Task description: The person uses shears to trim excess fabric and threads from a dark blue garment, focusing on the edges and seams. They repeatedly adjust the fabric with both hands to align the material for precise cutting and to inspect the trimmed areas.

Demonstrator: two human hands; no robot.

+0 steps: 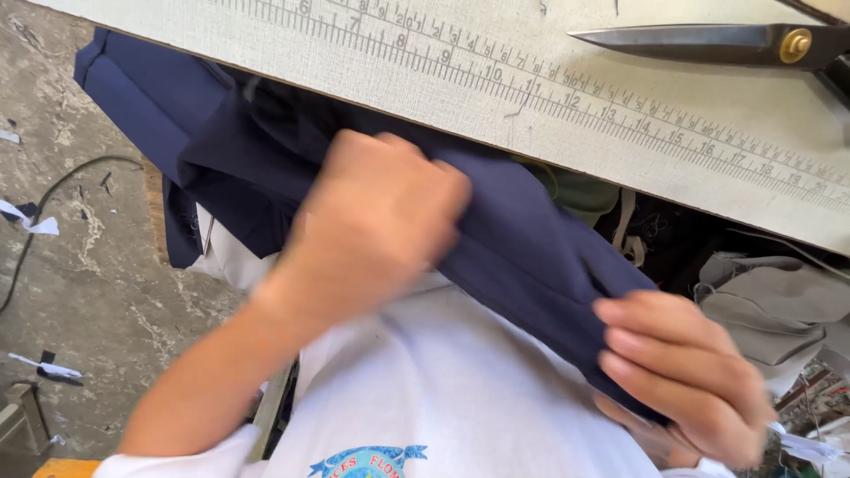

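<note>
The dark blue cloth hangs just below the near edge of the table, between the table and the person's white shirt. It is folded and bunched, and one end of it sticks out to the left, over the grey floor. Both hands have hold of it. The left hand is closed in a fist on the middle of the cloth, with the knuckles up. It looks blurry, so it seems to be moving fast. The left arm comes up from the bottom left corner and the wrist bends in toward the table. The right hand is low on the right. Its fingers are curled over the lower edge of the cloth and pinch it there, with the fingertips pointing left. I think the person is pulling the cloth straight between the two hands, so this looks like the smoothing or folding step. A good next move would need both hands to keep a firm grip and stretch the cloth flat, so the edges line up. On top of the table there is a printed ruler strip that runs across it, and a pair of big scissors lies shut near the far right. Some grey cloth lies in a heap under the table on the right.
</note>
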